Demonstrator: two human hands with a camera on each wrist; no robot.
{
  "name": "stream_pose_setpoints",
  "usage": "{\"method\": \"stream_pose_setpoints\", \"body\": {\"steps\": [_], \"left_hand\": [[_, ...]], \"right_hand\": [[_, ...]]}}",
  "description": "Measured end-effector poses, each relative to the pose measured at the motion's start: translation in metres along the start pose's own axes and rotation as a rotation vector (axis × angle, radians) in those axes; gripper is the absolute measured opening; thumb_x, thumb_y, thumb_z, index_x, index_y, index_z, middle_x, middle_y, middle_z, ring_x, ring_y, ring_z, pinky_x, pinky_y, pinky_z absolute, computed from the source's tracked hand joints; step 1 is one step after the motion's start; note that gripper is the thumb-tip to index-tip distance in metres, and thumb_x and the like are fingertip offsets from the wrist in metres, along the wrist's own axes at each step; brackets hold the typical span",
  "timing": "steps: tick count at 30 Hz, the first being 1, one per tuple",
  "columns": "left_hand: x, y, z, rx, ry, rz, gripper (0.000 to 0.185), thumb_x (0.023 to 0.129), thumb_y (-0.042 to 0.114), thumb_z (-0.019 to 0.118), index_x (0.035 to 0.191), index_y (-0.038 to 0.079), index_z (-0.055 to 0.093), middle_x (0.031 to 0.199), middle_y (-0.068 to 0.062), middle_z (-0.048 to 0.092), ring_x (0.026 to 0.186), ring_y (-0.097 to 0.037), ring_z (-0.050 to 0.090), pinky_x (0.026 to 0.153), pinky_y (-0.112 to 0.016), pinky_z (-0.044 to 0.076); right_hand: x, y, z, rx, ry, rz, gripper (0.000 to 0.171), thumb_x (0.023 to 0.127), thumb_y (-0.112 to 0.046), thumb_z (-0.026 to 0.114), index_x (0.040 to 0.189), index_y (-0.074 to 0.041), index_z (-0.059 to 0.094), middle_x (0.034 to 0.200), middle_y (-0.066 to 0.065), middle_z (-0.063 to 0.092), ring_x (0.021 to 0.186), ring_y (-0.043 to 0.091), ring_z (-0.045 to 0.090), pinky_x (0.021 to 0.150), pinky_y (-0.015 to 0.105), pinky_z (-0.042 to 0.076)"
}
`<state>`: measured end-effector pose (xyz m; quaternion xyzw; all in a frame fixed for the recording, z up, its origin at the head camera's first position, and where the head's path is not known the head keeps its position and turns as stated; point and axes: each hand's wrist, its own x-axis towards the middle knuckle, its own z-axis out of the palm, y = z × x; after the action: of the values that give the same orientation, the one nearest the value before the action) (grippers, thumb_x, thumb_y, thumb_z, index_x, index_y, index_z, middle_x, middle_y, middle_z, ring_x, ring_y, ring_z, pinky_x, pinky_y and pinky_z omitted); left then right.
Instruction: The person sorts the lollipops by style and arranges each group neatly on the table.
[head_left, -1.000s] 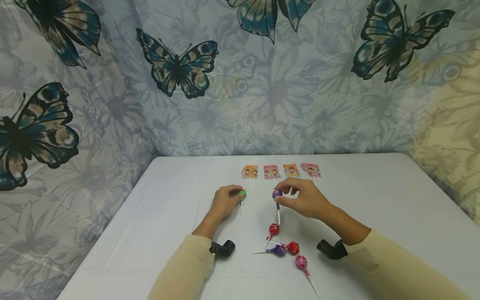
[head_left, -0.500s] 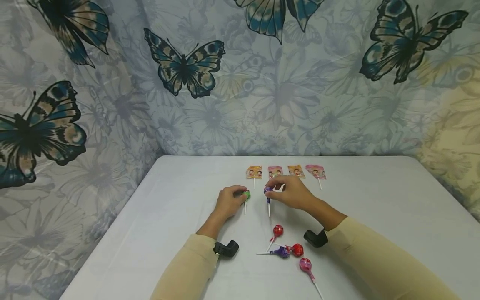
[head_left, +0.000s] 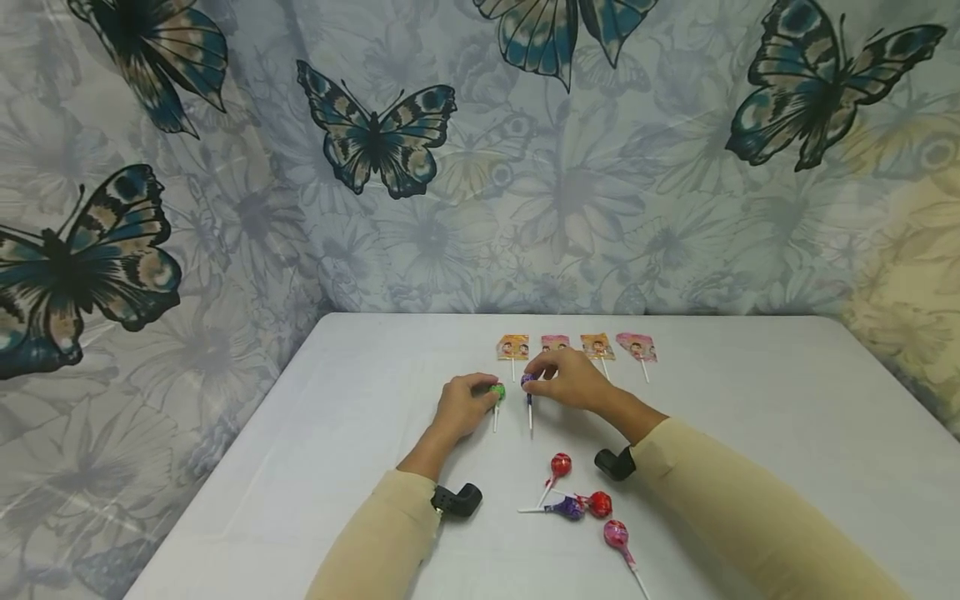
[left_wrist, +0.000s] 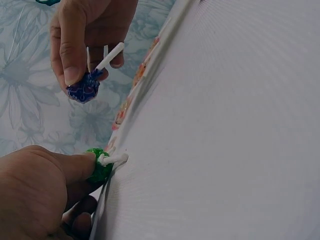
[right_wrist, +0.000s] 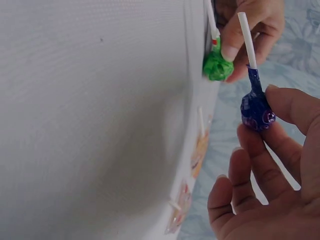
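My left hand (head_left: 463,405) pinches the wrapped head of a green lollipop (left_wrist: 100,166) between thumb and fingers, its white stick toward me. Just right of it, my right hand (head_left: 572,379) pinches a purple lollipop (right_wrist: 257,111) by its head, the stick also pointing toward me. In the right wrist view the purple lollipop appears held off the table, and the other fingers are spread apart. A small gap separates the two lollipops in the head view.
Flat-wrapped lollipops, two orange (head_left: 513,347) and two pink (head_left: 637,346), form a row at the back of the white table (head_left: 300,467). Nearer me lie two red lollipops (head_left: 561,465), a purple one (head_left: 570,507) and a pink round one (head_left: 617,534). Butterfly-patterned cloth (head_left: 420,250) hangs behind.
My right hand has moved left with the purple lollipop, bringing it close to the green one. My left hand keeps its pinch on the green lollipop. The head view has shifted slightly.
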<state>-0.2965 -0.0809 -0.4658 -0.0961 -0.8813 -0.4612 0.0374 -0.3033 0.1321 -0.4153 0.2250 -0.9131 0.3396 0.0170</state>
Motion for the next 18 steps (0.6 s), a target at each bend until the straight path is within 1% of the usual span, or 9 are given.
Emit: {"method": "stream_pose_setpoints", "body": {"steps": [4,11,14,18], "left_hand": [[0.0,0.001,0.001,0.001,-0.005,-0.006,0.026,0.088,0.015,0.072,0.113,0.011,0.071,0.12,-0.003,0.065,0.126,-0.025,0.049,0.106,-0.041,0.035],[0.001,-0.001,0.001,0.015,0.003,0.016,0.024,0.087,0.015,0.073,0.111,0.012,0.072,0.118,-0.004,0.066,0.123,-0.025,0.051,0.104,-0.041,0.037],[0.002,-0.002,0.001,0.021,0.008,0.029,0.024,0.087,0.015,0.073,0.111,0.011,0.073,0.118,-0.004,0.066,0.123,-0.025,0.052,0.104,-0.041,0.038],[0.002,-0.002,0.0,0.027,0.006,0.032,0.024,0.087,0.015,0.072,0.111,0.011,0.072,0.119,-0.003,0.066,0.123,-0.025,0.051,0.104,-0.04,0.038]], "right_hand": [[0.003,0.002,0.004,0.013,-0.021,0.008,0.017,0.081,-0.024,0.079,0.094,-0.015,0.074,0.083,-0.008,0.065,0.077,0.014,0.055,0.063,0.031,0.046],[0.005,0.006,0.01,0.035,-0.036,-0.012,0.013,0.08,-0.02,0.079,0.091,-0.013,0.075,0.079,-0.007,0.066,0.068,0.014,0.054,0.057,0.031,0.046],[0.006,0.007,0.012,0.031,-0.05,0.012,0.013,0.081,-0.02,0.079,0.091,-0.013,0.075,0.078,-0.007,0.066,0.066,0.013,0.054,0.055,0.03,0.046],[0.007,0.008,0.015,0.03,-0.075,0.071,0.014,0.082,-0.021,0.078,0.093,-0.014,0.075,0.078,-0.007,0.066,0.066,0.014,0.054,0.054,0.029,0.046]]}}
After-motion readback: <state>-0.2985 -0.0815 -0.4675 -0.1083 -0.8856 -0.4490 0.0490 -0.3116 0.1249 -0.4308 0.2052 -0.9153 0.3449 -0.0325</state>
